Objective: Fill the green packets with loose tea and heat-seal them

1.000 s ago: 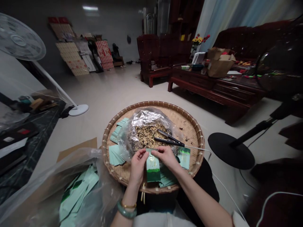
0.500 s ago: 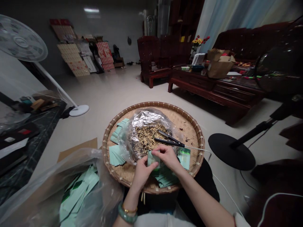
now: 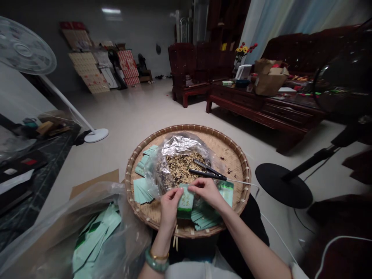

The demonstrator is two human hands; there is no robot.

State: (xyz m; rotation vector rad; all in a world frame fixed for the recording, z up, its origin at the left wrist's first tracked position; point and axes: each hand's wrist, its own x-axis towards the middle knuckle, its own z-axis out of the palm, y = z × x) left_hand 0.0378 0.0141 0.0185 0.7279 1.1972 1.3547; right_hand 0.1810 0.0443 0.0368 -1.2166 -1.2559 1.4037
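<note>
Room: tiled floor, with a carved wooden table (image 3: 232, 93) beyond and a standing fan (image 3: 23, 44) to the left.

Basket: a wide bamboo basket (image 3: 139, 164) holds a foil-lined bag (image 3: 180, 144) of dried leaves (image 3: 181, 168), with black corded tongs (image 3: 207, 173) lying across the bag's mouth.

Left hand: the left hand (image 3: 171, 207) grips the packet's left edge, fingers closed.

Right hand: the right hand (image 3: 205, 192) pinches the packet's upper right corner between its fingertips.

Packet: the mint-green packet (image 3: 185, 201) stands tilted between both hands, its lower end near the basket floor, just below the bag.

Handling: a light, even pinch seems best, keeping the packet square.
</note>
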